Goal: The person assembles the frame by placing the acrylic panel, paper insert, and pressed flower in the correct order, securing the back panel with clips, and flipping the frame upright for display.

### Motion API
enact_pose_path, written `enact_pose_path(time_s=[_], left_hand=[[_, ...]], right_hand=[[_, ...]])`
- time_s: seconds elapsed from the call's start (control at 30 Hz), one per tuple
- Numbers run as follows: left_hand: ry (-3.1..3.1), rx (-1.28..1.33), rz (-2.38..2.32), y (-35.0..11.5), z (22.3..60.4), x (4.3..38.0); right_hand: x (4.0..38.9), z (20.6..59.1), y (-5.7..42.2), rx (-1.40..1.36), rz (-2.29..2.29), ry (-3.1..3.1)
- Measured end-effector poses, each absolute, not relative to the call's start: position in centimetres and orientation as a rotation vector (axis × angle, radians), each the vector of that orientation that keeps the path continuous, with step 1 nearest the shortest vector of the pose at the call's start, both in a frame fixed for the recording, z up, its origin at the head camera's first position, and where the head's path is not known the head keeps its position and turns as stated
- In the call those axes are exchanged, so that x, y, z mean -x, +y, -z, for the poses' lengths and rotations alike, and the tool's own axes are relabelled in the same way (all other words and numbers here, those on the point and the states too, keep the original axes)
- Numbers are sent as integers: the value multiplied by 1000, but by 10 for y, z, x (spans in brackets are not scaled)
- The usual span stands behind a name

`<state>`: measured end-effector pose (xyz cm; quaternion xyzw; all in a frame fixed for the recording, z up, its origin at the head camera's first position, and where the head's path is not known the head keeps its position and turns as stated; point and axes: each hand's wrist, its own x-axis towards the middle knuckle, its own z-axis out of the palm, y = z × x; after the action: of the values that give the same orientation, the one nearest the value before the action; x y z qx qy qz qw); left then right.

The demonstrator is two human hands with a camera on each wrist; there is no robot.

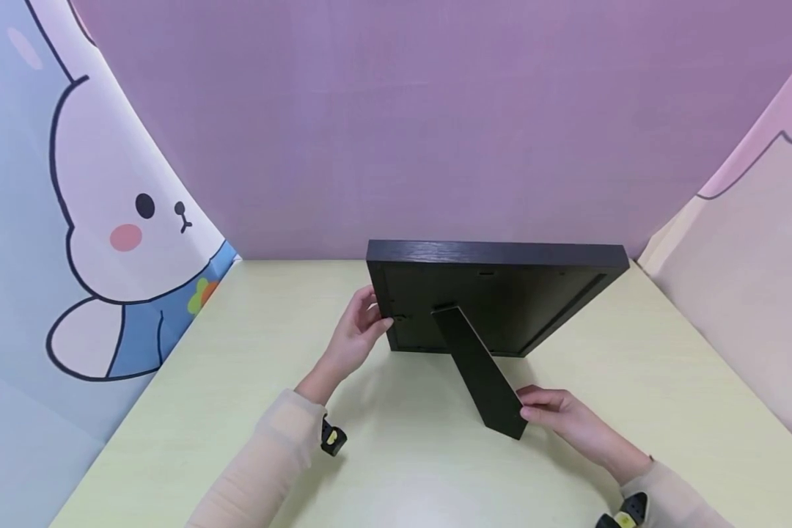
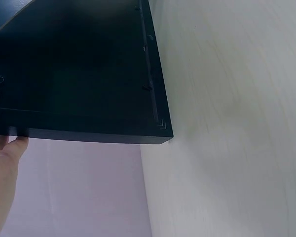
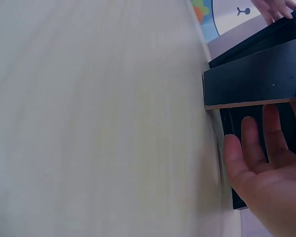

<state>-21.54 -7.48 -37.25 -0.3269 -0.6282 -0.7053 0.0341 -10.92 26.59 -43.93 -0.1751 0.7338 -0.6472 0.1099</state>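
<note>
A black picture frame (image 1: 501,253) stands on the table with its back towards me, leaning away from upright. Its easel leg (image 1: 485,374) is swung out and slants down towards me. My left hand (image 1: 353,337) holds the frame's left side, thumb on the back and fingers round the edge. In the left wrist view, fingertips (image 2: 17,145) press against that side of the frame (image 2: 74,74). My right hand (image 1: 567,418) pinches the right edge of the leg near its lower end. The right wrist view shows the leg (image 3: 256,79) between thumb and fingers of the right hand (image 3: 266,182).
The pale wooden table (image 1: 290,315) runs back to a purple wall panel (image 1: 396,132). A panel with a cartoon rabbit (image 1: 99,183) stands on the left, a pale panel (image 1: 752,279) on the right. Black devices with yellow parts sit on the left wrist (image 1: 332,438) and right wrist.
</note>
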Motion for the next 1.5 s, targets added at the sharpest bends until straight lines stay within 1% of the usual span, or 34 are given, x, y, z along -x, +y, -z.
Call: enact_pose_path(time_s=[0.43, 0.8, 1.23, 1.5], left_hand=[[-1931, 1005, 2145, -74, 374, 213], [-1911, 1059, 2088, -71, 378, 212], [-1981, 1005, 1988, -68, 384, 210], [-1974, 1028, 1986, -65, 384, 213]], right_hand=[[103, 439, 267, 437, 1840, 2177], [99, 443, 269, 538, 1802, 2159], [97, 450, 270, 657, 1804, 2080], [97, 451, 268, 707, 1794, 2021]])
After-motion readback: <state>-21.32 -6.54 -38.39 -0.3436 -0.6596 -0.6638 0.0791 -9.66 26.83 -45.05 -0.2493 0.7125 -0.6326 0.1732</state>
